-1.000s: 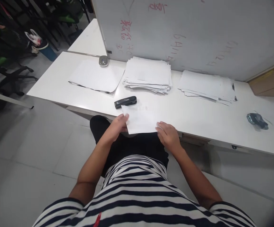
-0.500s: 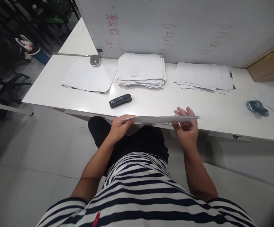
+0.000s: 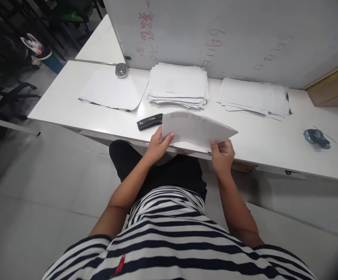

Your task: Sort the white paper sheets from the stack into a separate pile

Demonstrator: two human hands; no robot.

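Note:
A small set of white paper sheets (image 3: 196,128) is held up over the near edge of the white table (image 3: 262,144). My left hand (image 3: 157,144) pinches its lower left corner. My right hand (image 3: 223,153) grips its lower edge toward the right. The sheets tilt with their far side raised, and faint print shows near the top left. A black stapler (image 3: 149,121) lies on the table just left of the sheets, partly behind them.
Farther back lie a tall paper stack (image 3: 178,84), a flatter stack (image 3: 253,97) to its right and a loose sheet (image 3: 113,90) at left. A grey round object (image 3: 121,70) sits by the whiteboard (image 3: 230,35). A dark device (image 3: 316,138) rests far right. Office chairs (image 3: 2,77) stand at left.
The sheets lay flat on the table, were lifted edge-on, and are now tilted with their face toward me. My right hand shifted from open beneath them to gripping their lower edge.

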